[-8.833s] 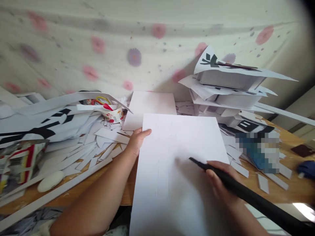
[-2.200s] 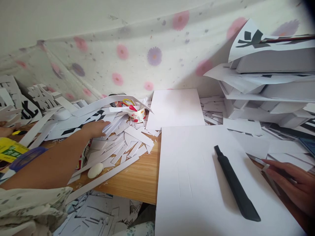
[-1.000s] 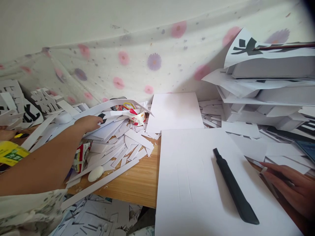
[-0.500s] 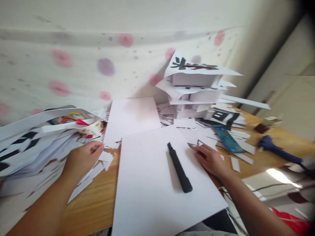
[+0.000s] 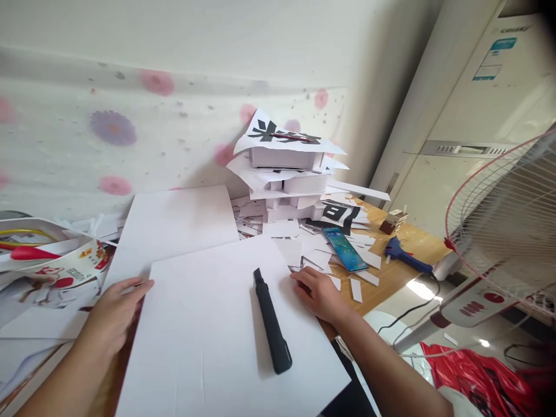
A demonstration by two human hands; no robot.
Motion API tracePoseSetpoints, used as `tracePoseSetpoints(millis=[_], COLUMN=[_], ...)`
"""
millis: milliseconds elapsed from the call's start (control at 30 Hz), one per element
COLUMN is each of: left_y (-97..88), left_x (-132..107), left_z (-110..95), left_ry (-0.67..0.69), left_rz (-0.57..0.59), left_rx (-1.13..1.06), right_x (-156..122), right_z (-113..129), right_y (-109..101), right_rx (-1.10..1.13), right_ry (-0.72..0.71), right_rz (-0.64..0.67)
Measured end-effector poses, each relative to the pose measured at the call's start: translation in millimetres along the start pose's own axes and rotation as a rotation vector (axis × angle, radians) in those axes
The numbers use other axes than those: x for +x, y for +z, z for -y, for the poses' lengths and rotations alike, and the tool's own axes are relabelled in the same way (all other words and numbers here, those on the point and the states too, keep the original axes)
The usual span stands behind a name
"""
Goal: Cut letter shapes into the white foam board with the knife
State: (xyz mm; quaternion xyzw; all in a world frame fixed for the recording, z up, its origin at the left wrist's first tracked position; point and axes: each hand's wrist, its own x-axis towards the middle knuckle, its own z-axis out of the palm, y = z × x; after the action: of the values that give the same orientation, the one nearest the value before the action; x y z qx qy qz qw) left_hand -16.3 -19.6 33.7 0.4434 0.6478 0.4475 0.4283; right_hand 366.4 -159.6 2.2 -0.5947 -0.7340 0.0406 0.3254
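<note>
A large white board [image 5: 195, 324] lies flat in front of me, its near part reaching toward my body. On top of it rests a black utility knife [image 5: 273, 324], which neither hand touches. My left hand [image 5: 115, 315] is at the board's upper left edge, fingers stretched out and fingertips at the rim. My right hand [image 5: 320, 294] lies over the right edge, fingers loosely bent and partly spread, with no held object visible. Behind is a second white sheet [image 5: 178, 226], partly covered by the board.
A paper-board model [image 5: 284, 159] stands at the back among white scraps. Right of it are a phone [image 5: 345, 249], a blue glue gun [image 5: 406, 255] and a fan [image 5: 508, 220]. A printed paper bucket [image 5: 65, 272] stands left. A red plastic bag [image 5: 473, 370] lies low right.
My view has turned right, bringing the fan into sight. My left hand has gone from loosely curled beside the board to stretched out at its edge. The utility knife stays on the board.
</note>
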Motion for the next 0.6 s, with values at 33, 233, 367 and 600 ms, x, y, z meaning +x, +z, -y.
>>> tracePoseSetpoints(millis=[33,233,367,600], left_y=[1.2,2.7,7.5,12.1], left_x=[-3.2,-20.4,-24.9,-29.1], left_z=[-0.6,-0.6,1.8,-2.3], left_ry=[-0.075,-0.321,-0.302,-0.262], left_rz=[0.035,0.281,0.255,0.231], left_rx=[-0.122,-0.253,-0.311,-0.423], right_x=[0.0,-2.1,-4.0,-7.7], right_z=[0.1,-2.6,-7.0,8.2], right_y=[-0.4,-0.4,-0.3,-7.4], right_rx=[0.036,0.167,0.224,-0.124], right_ry=[-0.003,-0.023,-0.036,-0.236], right_rz=[-0.005,-0.046,-0.089,-0.224])
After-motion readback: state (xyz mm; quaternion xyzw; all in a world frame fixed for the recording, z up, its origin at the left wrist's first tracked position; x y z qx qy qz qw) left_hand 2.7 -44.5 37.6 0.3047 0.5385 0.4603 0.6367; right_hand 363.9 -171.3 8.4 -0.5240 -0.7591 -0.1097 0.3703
